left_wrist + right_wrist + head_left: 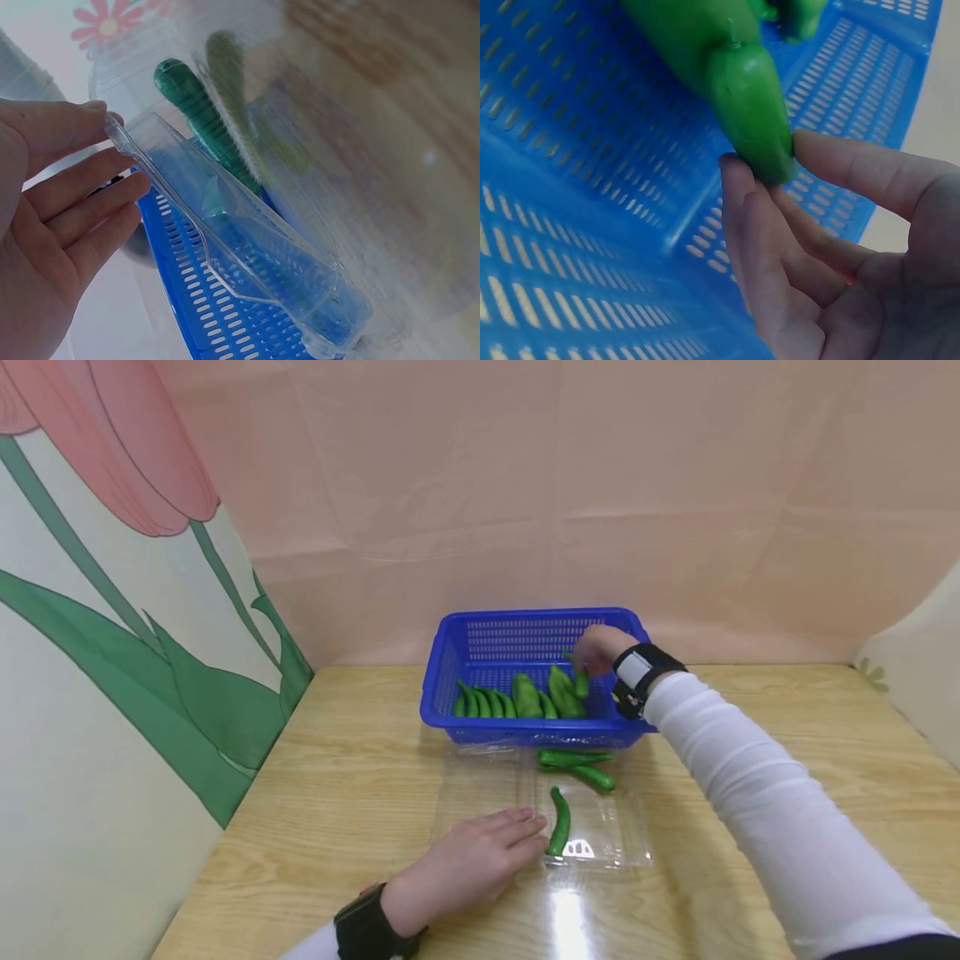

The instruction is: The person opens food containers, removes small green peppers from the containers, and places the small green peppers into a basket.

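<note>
My right hand (pixel 597 648) is inside the blue basket (pixel 536 733), pinching a green pepper (pixel 751 112) by its lower end between thumb and fingers. Larger green peppers (pixel 527 696) and several slim curved chili peppers (pixel 483 702) lie along the basket's near side. In front of it, an open clear plastic container (pixel 480 785) lies on the table. One curved chili (pixel 560 822) and a few long green peppers (pixel 576 758) are in the container's right part. My left hand (pixel 480 852) holds the container's near rim; the left wrist view shows thumb and fingertips at that edge.
The wooden table (pixel 352 760) runs back to a pink cloth wall (pixel 562 527). A tulip-patterned panel (pixel 112 693) stands on the left, and another pale panel (pixel 926 652) on the right. Light glares off the table below the container.
</note>
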The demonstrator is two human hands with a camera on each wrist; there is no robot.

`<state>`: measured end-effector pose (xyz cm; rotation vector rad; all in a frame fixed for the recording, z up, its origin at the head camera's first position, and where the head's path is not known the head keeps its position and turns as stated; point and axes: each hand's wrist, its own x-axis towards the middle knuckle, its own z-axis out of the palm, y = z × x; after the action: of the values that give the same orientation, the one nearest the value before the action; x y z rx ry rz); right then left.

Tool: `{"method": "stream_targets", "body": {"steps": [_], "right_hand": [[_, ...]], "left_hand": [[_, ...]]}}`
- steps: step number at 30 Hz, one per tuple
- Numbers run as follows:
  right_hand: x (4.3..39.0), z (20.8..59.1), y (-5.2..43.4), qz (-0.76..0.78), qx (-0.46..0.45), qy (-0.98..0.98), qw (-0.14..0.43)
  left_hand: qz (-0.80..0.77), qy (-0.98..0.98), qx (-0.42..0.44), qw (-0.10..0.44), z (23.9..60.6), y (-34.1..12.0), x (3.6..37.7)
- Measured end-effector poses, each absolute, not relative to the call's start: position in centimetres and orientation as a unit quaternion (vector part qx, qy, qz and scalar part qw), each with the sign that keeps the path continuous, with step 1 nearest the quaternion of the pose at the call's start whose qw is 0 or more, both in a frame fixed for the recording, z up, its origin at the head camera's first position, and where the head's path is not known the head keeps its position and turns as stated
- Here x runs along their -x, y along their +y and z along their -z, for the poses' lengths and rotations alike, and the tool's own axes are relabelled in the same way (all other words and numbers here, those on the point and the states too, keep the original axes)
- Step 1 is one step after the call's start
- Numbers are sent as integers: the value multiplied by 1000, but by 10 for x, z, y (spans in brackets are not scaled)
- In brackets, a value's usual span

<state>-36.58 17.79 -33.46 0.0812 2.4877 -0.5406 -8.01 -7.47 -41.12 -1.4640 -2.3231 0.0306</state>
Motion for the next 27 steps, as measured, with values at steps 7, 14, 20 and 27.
{"method": "stream_targets", "body": {"steps": [7, 14, 20, 27], "right_hand": [[366, 343, 185, 189, -50, 919, 343], [359, 342, 181, 191, -78, 914, 350], [361, 342, 181, 187, -70, 911, 360], [360, 348, 186, 176, -44, 910, 373]], "left_hand": [[-9, -829, 523, 198, 412, -74, 80], [-5, -830, 521, 200, 411, -74, 80], [-7, -830, 522, 198, 409, -74, 79], [-8, -831, 522, 191, 409, -74, 78]]}}
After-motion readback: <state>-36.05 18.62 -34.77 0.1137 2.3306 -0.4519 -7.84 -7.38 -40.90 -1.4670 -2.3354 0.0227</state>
